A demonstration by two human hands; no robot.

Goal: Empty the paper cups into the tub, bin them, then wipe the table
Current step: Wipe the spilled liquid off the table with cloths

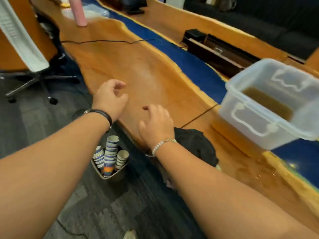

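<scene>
Wood runs the length of the room: the long bench [138, 75] has a blue strip down its middle and a thin black cable [103, 41] lying across its far part, near a pink cylinder [78, 12]. On the right stands the clear plastic tub [250, 118], touching the bench top, with brown liquid [269, 102] pooled inside it. No cups are on the stretch of bench in sight. Down on the carpet, just beside the near edge, a small bin [114, 176] holds the paper cups [112, 149], nested in several stacks that stick up above its rim. So the emptying and the binning look done, as far as can be seen from here. The wiping looks to be what is left. A crumpled black cloth [195, 145] lies on the near edge of the bench, just to the right of the person's right wrist, and nobody is touching it. A shiny, speckled patch [259, 169] shows on the wood near the tub; it may be a spill, though the blur makes that hard to tell. The left hand [110, 99] hovers over the bench edge, its grip loosely curled round nothing. The right hand [157, 123] hangs beside it, grip relaxed and empty, fingers slightly spread, near the cloth. An office chair [34, 80] stands off to the left.
</scene>
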